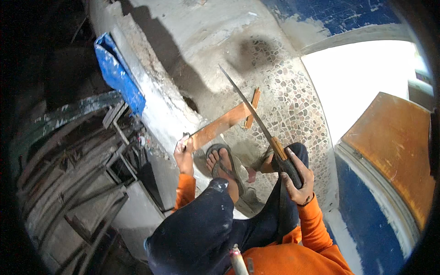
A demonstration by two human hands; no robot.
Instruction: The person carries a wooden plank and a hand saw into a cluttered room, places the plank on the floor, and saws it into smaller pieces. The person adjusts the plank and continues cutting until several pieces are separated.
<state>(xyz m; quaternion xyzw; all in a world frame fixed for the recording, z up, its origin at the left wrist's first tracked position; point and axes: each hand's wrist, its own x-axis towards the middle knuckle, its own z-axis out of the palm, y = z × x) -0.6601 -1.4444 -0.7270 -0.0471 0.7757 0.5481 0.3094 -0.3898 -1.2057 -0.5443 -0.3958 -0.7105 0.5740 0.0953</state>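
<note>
My right hand (299, 179) is closed around the black and yellow handle of a handsaw (254, 112). Its narrow blade runs up and to the left and passes across the far end of a flat brown wooden board (222, 123). Whether the blade touches the wood, I cannot tell. At the near end of the board, my left hand (184, 155) grips it, with a small dark object by the fingertips. A short, thin wood strip (253, 107) lies at the board's far end, partly hidden by the blade and board.
My sandalled foot (222, 166) is just below the board. A rough white ledge (160, 107) carries a blue sheet (117, 71). Scrap frames and slats (87, 192) pile up at left. A brown panel (394, 146) stands at right. A cigarette (237, 260) shows at the lower edge.
</note>
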